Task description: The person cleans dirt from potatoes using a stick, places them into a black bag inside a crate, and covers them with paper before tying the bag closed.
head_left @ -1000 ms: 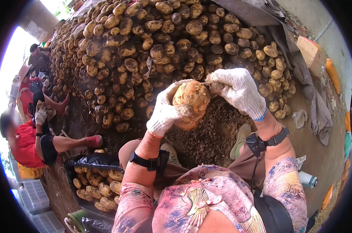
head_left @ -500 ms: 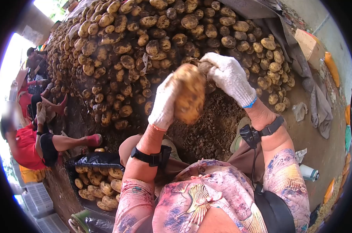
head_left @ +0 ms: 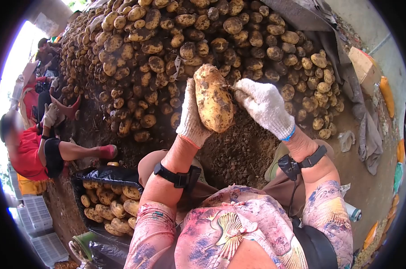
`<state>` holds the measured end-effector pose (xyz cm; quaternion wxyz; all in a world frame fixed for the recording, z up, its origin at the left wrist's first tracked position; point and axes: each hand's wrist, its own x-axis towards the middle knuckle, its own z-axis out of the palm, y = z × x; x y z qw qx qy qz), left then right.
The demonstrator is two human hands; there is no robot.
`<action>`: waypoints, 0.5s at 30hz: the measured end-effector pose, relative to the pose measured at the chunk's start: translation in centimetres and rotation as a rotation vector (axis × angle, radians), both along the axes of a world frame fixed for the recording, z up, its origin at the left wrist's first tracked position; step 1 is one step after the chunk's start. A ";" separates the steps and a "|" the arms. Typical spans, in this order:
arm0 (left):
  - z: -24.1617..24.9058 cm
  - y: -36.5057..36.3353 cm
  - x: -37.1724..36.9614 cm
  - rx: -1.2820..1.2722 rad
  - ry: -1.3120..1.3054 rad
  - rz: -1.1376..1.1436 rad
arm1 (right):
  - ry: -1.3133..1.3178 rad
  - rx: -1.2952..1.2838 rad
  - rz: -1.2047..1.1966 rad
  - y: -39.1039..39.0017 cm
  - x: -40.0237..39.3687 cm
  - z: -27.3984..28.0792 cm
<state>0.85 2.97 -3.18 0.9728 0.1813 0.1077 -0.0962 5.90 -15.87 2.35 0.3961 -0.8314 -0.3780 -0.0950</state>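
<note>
Ground: brown earth (head_left: 335, 168) runs under everything, with loose crumbly soil (head_left: 238, 157) between the wearer's feet.
Potato pile: a broad heap of soil-smeared potatoes (head_left: 156, 64) fills the upper part of the view, beyond both hands.
Grey cloth: a long, crumpled sheet (head_left: 366, 143) borders the heap on the right and trails onto the ground.
Co-worker: a person in a red top (head_left: 26, 152) sits at the left, near the heap, with gloved hands raised.
Crate: a container lined with black plastic (head_left: 115, 175) stands left of the wearer's legs, holding cleaner-looking yellow potatoes (head_left: 104, 197).
Carton: a tan box (head_left: 362, 67) lies beyond the cloth, at right.
Left hand: white-gloved (head_left: 191, 117), its grip wrapped around one side of the held potato.
Right hand: white-gloved (head_left: 266, 106), fingers bent and drawn together beside that potato; whether this grip pinches anything, I cannot tell.
Held potato: long, yellow, patched with dark soil (head_left: 214, 101), between the hands, slightly tilted, in front of the heap.
Straps: black bands on the left (head_left: 171, 175) and right (head_left: 313, 158) forearms.
</note>
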 end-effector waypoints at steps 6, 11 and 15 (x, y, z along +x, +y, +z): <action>-0.3 -0.3 0.2 -0.173 0.023 0.001 | -0.312 -0.077 0.116 0.3 -0.8 0.1; -0.9 0.3 -0.1 -0.055 0.013 -0.067 | -0.048 -0.006 -0.013 0.3 0.5 -0.3; 2.0 -1.2 -0.5 0.069 0.128 0.002 | -0.198 -0.046 0.111 0.1 -0.7 0.1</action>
